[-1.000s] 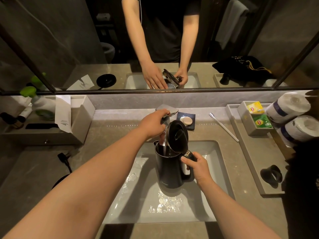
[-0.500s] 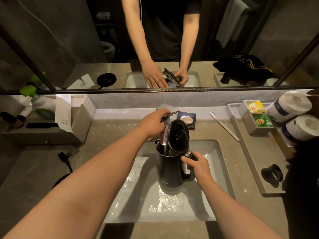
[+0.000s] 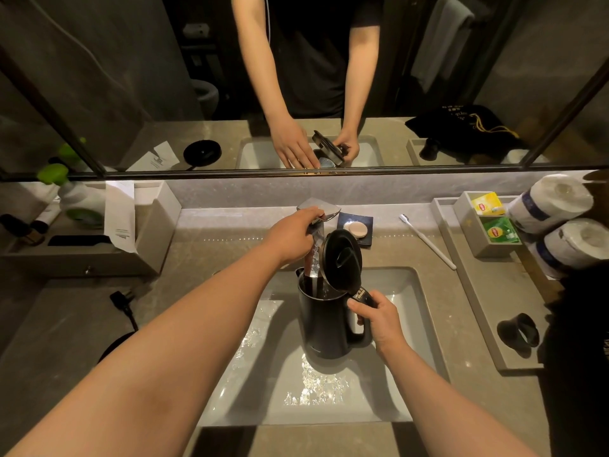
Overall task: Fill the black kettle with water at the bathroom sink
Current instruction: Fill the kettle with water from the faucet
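- Kettle (image 3: pixel 324 319), head view: black, upright, held inside the sink (image 3: pixel 408 384) basin, about centre frame, under the tap (image 3: pixel 318 209).
- Lid (image 3: pixel 341 258) hinged open, standing up at 12 o'clock of the kettle mouth, inner face toward the camera.
- Water (image 3: pixel 313 268) stream runs from the tap down into the kettle mouth, on the 9 o'clock side of the lid.
- Right hand (image 3: pixel 379 319) at 3 o'clock of the kettle: fingers wrapped tight around the handle, thumb on top near the lid hinge.
- Left hand (image 3: pixel 293 234) at 12 o'clock of the kettle, on the tap lever: fingers together and curled over it, thumb underneath; hand touches the tap, not the kettle.
- Sink floor wet, bright droplets at 6 o'clock of the kettle.
- Soap (image 3: pixel 356 229) round, on a dark dish, just at 3 o'clock of the tap.
- Toothbrush (image 3: pixel 428 242) white, lies slanted on the counter (image 3: pixel 204 252), at 2 o'clock of the kettle.
- Tea bags (image 3: pixel 494 219), yellow and green, in a grey box at far 3 o'clock; two paper rolls (image 3: pixel 560 222) just beyond.
- Black ring-shaped object (image 3: pixel 519 331) on the tray at 3 o'clock of the sink.
- Kettle base (image 3: pixel 115 344) and plug (image 3: pixel 120 300) at 9 o'clock, on the counter, well apart from the kettle.
- Green-capped bottle (image 3: pixel 71 196) at 10 o'clock in a grey organiser.
- Mirror (image 3: pixel 131 77) at 12 o'clock reflects both arms and the open kettle.
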A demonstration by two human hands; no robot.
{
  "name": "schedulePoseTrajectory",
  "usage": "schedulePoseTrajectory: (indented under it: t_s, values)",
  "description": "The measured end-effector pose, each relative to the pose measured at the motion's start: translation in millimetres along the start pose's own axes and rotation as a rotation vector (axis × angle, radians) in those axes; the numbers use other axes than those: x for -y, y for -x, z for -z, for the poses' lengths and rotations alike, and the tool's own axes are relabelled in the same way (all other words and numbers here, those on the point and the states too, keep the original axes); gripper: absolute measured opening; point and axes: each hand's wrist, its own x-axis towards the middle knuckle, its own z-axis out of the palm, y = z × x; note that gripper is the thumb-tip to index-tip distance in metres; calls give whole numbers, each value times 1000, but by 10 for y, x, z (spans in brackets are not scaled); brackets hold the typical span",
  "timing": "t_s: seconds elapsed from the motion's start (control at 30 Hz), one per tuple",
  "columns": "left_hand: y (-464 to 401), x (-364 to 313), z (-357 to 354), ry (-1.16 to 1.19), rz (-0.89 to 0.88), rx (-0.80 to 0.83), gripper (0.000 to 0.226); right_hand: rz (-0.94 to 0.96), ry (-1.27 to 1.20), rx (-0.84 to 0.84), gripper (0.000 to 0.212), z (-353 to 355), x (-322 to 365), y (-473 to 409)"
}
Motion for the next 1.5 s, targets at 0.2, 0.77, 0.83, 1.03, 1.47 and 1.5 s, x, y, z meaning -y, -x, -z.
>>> schedulePoseTrajectory:
  t_s: [0.2, 0.77, 0.83, 1.03, 1.47, 1.5]
  values:
    - [-3, 0, 7, 1, 5, 12, 50, -2, -8, 0, 32, -9, 17, 4]
    - [-5, 25, -20, 6, 5, -4, 54, -10, 6, 4, 27, 11, -19, 10]
    - [-7, 24, -26, 1, 3, -7, 54, -5, 1, 6, 27, 11, -20, 7]
    - [-16, 35, -37, -10, 4, -14, 55, -5, -17, 6, 19, 1, -16, -8]
    - [-6, 30, -33, -19, -9, -9, 48, -5, -21, 6, 20, 16, -29, -11]
    - [-4, 30, -32, -22, -9, -9, 49, -4, -19, 8, 20, 16, -32, -12]
